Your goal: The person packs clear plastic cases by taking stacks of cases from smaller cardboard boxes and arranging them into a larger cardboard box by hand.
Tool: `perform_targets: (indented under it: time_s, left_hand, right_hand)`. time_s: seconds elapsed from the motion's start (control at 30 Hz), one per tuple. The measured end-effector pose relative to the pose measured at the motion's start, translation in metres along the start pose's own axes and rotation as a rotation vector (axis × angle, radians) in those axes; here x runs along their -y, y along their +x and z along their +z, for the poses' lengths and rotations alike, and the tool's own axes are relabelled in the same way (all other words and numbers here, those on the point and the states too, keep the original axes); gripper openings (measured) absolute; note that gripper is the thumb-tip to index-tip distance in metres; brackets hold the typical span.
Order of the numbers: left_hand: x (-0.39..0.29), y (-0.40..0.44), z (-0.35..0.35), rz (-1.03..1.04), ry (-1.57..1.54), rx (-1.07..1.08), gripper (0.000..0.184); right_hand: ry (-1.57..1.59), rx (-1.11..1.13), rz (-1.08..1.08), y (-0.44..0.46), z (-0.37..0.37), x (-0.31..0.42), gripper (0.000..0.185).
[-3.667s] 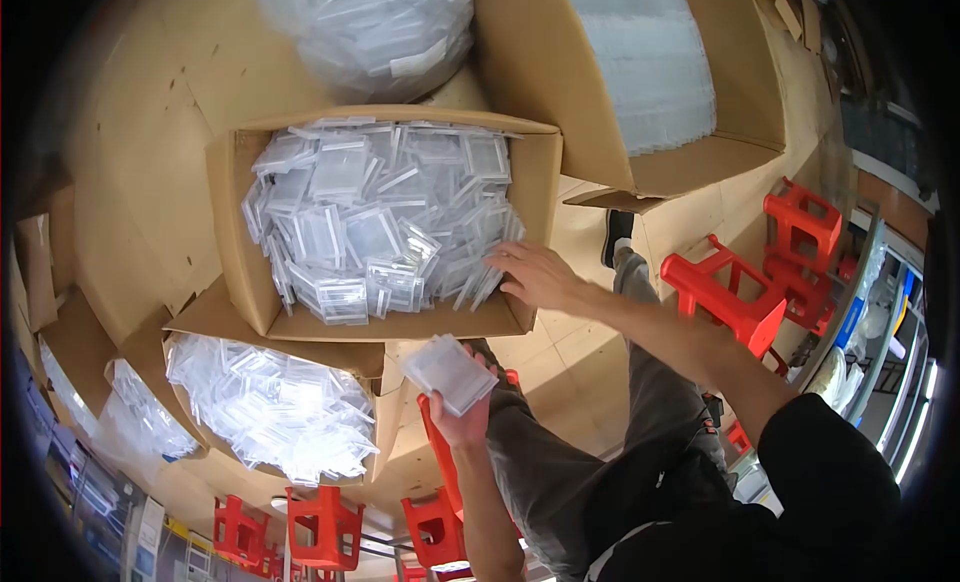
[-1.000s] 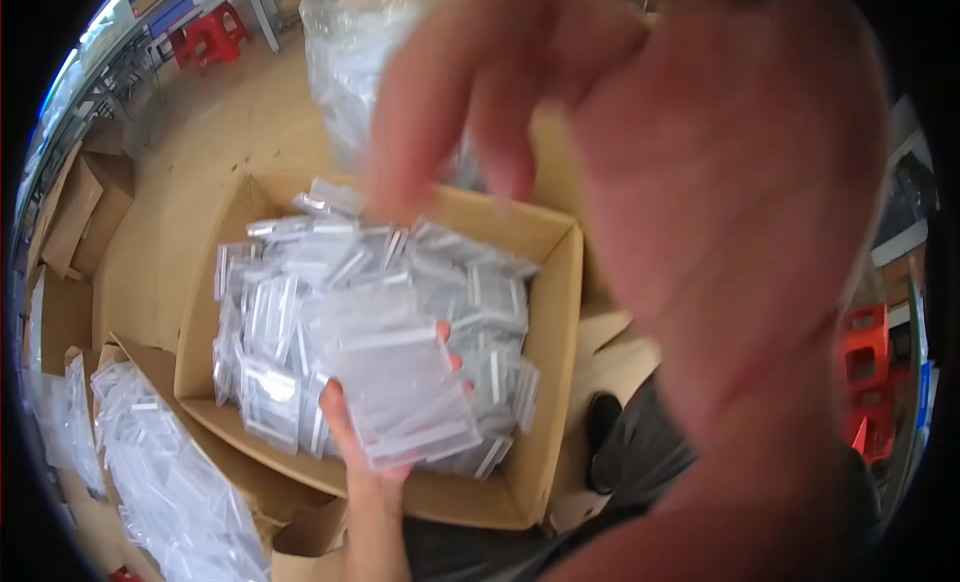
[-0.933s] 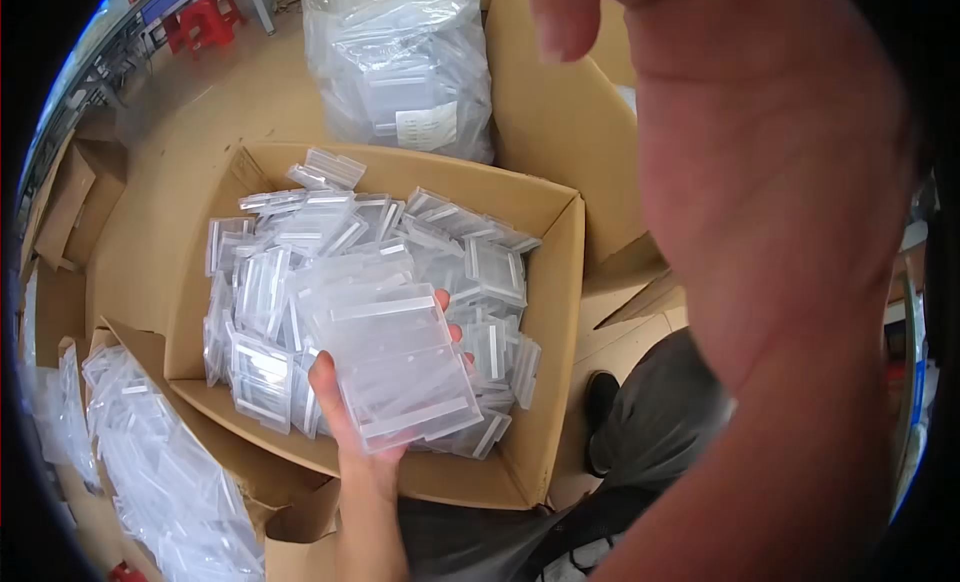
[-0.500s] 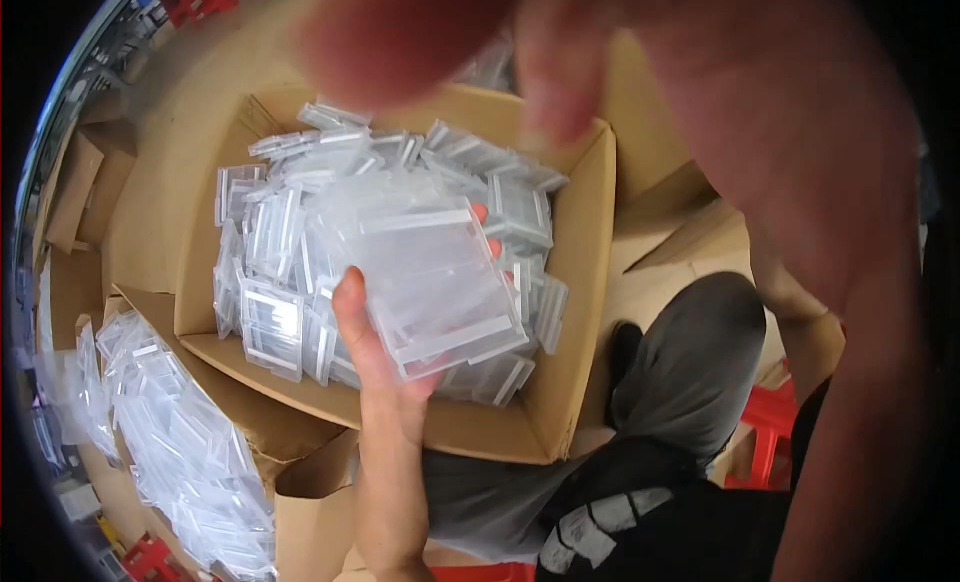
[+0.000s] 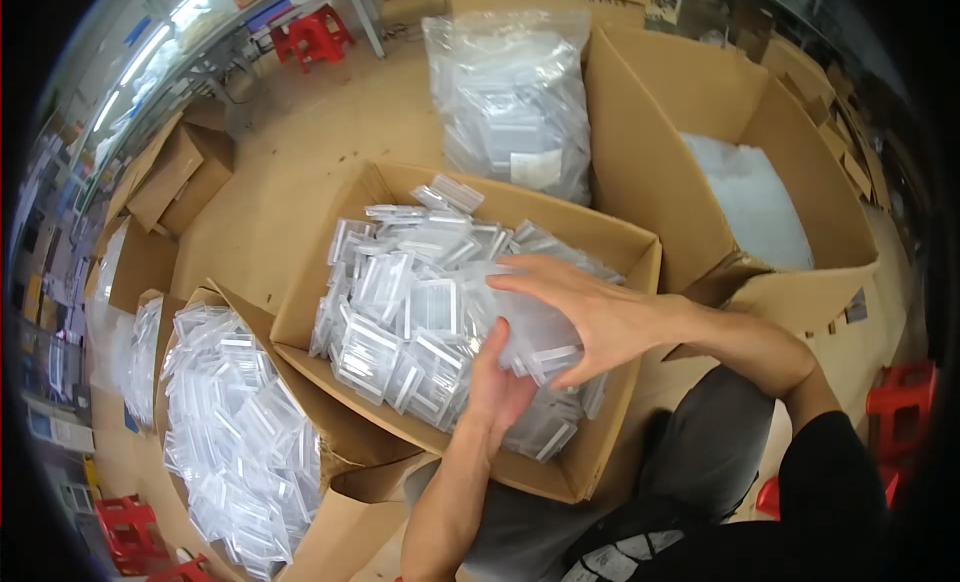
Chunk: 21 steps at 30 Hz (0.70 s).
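Clear flat plastic cases (image 5: pixel 432 307) fill an open cardboard box (image 5: pixel 627 382) in front of me. Above its right half, my left hand (image 5: pixel 497 387) holds a stack of clear cases (image 5: pixel 535 327) from below, thumb up along its left side. Over the same stack, my right hand (image 5: pixel 600 317) arches with fingers and thumb curved around its upper and right edges, so both hands are on it.
A second box of clear cases (image 5: pixel 235 422) stands at the lower left. Behind are a filled plastic bag (image 5: pixel 515 112) and a tall carton (image 5: pixel 655 162) holding pale sheets (image 5: pixel 750 197). Red stools (image 5: pixel 312 37) stand near the edges.
My right hand has come down from close to the camera onto the stack in my left hand. The view has shifted, showing more of the bag and the tall carton.
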<state>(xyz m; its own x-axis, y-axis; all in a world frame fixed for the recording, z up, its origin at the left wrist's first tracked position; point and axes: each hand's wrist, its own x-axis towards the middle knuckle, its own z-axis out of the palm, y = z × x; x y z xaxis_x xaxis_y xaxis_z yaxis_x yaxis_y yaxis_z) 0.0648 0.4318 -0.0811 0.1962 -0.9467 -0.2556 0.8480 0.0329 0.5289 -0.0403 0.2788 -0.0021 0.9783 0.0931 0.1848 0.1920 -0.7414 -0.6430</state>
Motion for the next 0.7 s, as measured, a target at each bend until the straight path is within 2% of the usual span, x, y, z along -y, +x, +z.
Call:
perform_targets:
  time_s: [0.13, 0.17, 0.27, 0.33, 0.47, 0.5, 0.57, 0.6, 0.63, 0.7]
  left_hand:
    - [0.009, -0.005, 0.003, -0.053, 0.037, 0.02, 0.085]
    - [0.01, -0.004, -0.001, -0.082, -0.057, 0.061, 0.073]
    - [0.014, 0.001, -0.011, -0.087, -0.086, 0.16, 0.07]
    - [0.016, 0.001, -0.008, -0.072, -0.105, 0.18, 0.07]
    - [0.017, 0.001, -0.002, -0.04, -0.142, 0.176, 0.074]
    - [0.017, 0.0, -0.002, -0.043, -0.143, 0.18, 0.074]
    - [0.014, -0.001, -0.002, -0.014, 0.047, 0.186, 0.077]
    - [0.012, -0.002, -0.002, -0.013, 0.048, 0.19, 0.077]
    - [0.009, -0.003, -0.004, -0.065, 0.1, 0.188, 0.078]
    - [0.009, -0.005, -0.007, -0.122, 0.153, 0.189, 0.08]
  right_hand:
    - [-0.015, -0.026, 0.004, -0.009, -0.001, 0.005, 0.107]
    - [-0.02, -0.021, -0.002, -0.009, -0.002, 0.004, 0.107]
    - [0.072, -0.012, 0.021, -0.012, -0.004, 0.0, 0.107]
    - [-0.042, -0.025, 0.068, -0.015, -0.009, -0.002, 0.109]
    - [-0.077, -0.047, 0.087, -0.016, -0.01, 0.004, 0.109]
    - [-0.126, -0.084, 0.044, -0.016, -0.012, 0.004, 0.108]
    - [-0.178, -0.122, -0.003, -0.015, -0.013, 0.004, 0.107]
    - [-0.098, -0.081, -0.025, -0.015, -0.013, 0.002, 0.106]
    - [-0.017, -0.04, -0.045, -0.016, -0.013, 0.001, 0.106]
    - [-0.068, 0.008, -0.017, -0.018, -0.012, 0.006, 0.106]
